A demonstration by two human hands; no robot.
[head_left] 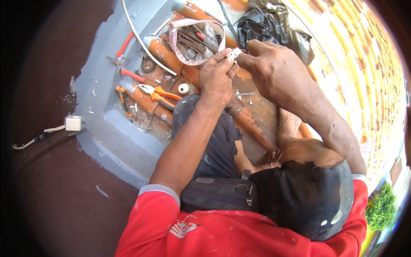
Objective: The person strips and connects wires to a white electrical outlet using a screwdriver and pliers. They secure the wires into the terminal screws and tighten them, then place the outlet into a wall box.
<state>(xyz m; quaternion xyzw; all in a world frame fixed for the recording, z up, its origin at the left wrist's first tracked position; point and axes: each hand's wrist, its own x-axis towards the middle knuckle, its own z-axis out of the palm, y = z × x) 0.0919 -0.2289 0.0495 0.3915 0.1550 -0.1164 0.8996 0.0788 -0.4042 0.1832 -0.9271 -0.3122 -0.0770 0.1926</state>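
My left hand point(216, 77) is raised in the middle, its fingers pinched on a small white piece point(234, 53). My right hand point(272, 70) meets it from the right with curled fingers; what its fingertips hold is too small and hidden to make out. Just behind lies an open pink-rimmed pouch point(192, 36) of small metal parts. To the left are orange-handled pliers point(165, 97), red-handled cutters point(131, 75), another orange-handled tool point(125, 100), a black ring point(148, 64) and a white round piece point(183, 88).
I sit on clay roof tiles point(257, 128) beside a painted grey ledge point(124, 132) and dark wall point(51, 180). A white cable point(144, 47) crosses behind the tools. A white box point(73, 123) is at left, a black plastic bag point(261, 25) behind, sunlit tiles point(372, 85) at right.
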